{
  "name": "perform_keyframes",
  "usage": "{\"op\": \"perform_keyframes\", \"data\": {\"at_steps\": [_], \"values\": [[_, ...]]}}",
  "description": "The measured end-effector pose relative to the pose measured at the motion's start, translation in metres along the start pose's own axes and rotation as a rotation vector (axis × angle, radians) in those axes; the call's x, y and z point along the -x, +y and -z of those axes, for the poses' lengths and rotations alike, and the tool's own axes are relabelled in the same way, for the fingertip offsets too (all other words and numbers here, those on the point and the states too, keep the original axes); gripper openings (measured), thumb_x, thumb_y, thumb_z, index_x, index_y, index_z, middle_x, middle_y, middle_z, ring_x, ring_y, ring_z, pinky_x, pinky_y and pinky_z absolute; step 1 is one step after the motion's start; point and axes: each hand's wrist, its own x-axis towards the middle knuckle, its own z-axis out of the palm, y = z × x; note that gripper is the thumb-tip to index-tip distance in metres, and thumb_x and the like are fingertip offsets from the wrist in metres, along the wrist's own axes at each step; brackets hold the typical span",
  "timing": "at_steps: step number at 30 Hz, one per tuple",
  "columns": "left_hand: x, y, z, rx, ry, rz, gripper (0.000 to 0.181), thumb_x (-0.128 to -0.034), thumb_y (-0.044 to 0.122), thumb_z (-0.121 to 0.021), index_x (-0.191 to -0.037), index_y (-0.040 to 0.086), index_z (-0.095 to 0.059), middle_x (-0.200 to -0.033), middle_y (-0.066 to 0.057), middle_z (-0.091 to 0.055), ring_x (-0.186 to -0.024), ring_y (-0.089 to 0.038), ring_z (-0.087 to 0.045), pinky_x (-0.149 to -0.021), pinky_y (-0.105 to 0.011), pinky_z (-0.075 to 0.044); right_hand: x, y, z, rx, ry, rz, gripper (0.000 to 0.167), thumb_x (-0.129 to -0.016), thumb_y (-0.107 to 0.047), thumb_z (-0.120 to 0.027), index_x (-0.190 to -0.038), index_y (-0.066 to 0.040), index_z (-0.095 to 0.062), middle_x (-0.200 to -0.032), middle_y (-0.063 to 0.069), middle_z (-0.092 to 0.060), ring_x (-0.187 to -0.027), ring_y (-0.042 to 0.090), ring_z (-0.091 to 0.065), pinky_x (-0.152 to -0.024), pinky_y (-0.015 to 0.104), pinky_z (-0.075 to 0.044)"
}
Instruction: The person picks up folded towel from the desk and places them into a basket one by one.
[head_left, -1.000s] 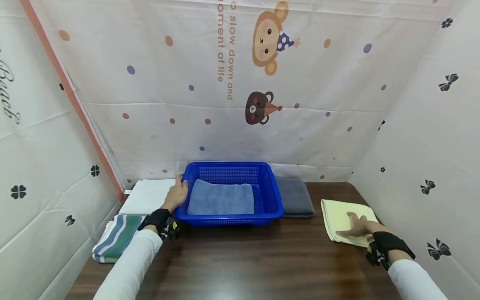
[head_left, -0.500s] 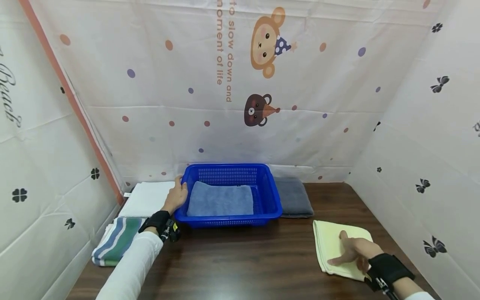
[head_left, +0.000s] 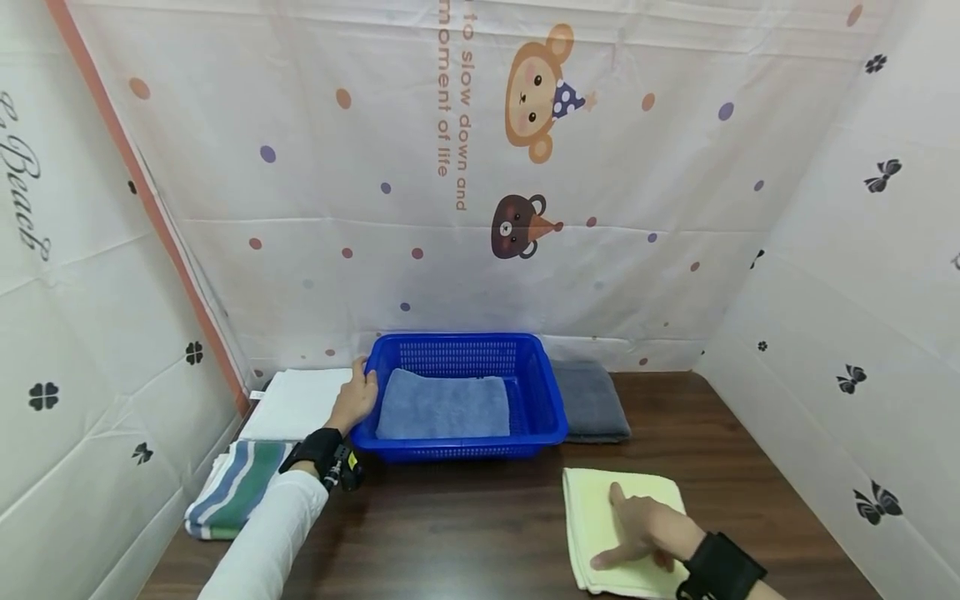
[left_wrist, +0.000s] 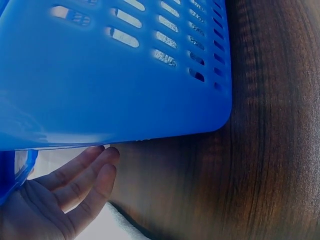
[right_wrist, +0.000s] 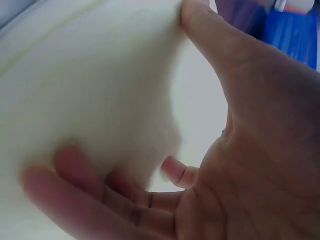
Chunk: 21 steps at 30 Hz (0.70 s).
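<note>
The back sheet (head_left: 415, 193) says "to slow down and" and "moment of life" in sideways brown letters (head_left: 462, 125); the left sheet (head_left: 82, 342) says "Beach" in curly black letters (head_left: 26, 196).

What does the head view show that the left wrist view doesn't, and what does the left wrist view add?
Only the head view: the folded yellow towel with the right hand on it, the folded dark gray towel, and the bear print.

Only the left wrist view: the palm side of the left hand, its fingertips by the outer wall of the blue plastic basket.

Both: that basket, the left hand and the brown wood-grain table.
</note>
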Motion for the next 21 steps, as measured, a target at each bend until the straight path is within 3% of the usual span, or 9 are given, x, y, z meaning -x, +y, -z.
{"op": "perform_keyframes", "data": {"at_steps": [3,7,13,18,21], "values": [[-0.001,-0.002,-0.001,0.007,0.000,0.006,0.056,-0.1095,0.027,-0.021,-0.159,0.002,-0.016,-0.136,-0.044,-0.051,-0.112,-0.057,-0.061,-0.091,-0.064,-0.049,-0.003,-0.027,-0.002,0.055,0.056,0.044,0.109,-0.067,-0.072,-0.082,-0.136,0.001,-0.041,-0.093,0.022,-0.067,-0.053,0.026,-0.063,-0.065,0.042,-0.055],[-0.001,-0.003,-0.002,0.006,0.001,0.004,0.056,-0.1095,0.027,-0.021,-0.159,0.002,-0.015,-0.135,-0.044,-0.051,-0.111,-0.057,-0.062,-0.091,-0.064,-0.050,-0.009,-0.061,-0.003,0.142,0.089,0.073,0.113,-0.062,-0.080,-0.079,-0.135,-0.002,-0.044,-0.088,0.019,-0.067,-0.041,0.019,-0.056,-0.059,0.036,-0.050],[-0.002,-0.002,-0.002,0.011,-0.005,0.010,0.056,-0.1098,0.027,-0.021,-0.159,0.002,-0.015,-0.138,-0.044,-0.050,-0.115,-0.057,-0.060,-0.093,-0.064,-0.049,-0.017,-0.100,-0.006,0.249,0.125,0.117,0.114,-0.061,-0.085,-0.076,-0.136,-0.005,-0.047,-0.076,0.014,-0.064,-0.050,0.021,-0.059,-0.063,0.034,-0.051],[-0.001,0.001,-0.001,0.021,0.003,0.018,0.056,-0.1096,0.027,-0.022,-0.160,0.002,-0.016,-0.140,-0.043,-0.049,-0.118,-0.057,-0.059,-0.096,-0.064,-0.048,-0.019,-0.127,-0.010,0.294,0.187,0.199,0.110,-0.061,-0.084,-0.076,-0.135,-0.007,-0.050,-0.079,0.013,-0.066,-0.069,0.024,-0.064,-0.067,0.036,-0.052],[0.001,0.000,-0.001,0.025,0.003,0.020,0.056,-0.1097,0.027,-0.023,-0.160,0.002,-0.017,-0.140,-0.043,-0.049,-0.118,-0.056,-0.060,-0.095,-0.064,-0.049,-0.022,-0.140,-0.014,0.316,0.240,0.250,0.110,-0.059,-0.086,-0.075,-0.132,-0.008,-0.052,-0.079,0.012,-0.067,-0.072,0.024,-0.066,-0.065,0.035,-0.051]]}}
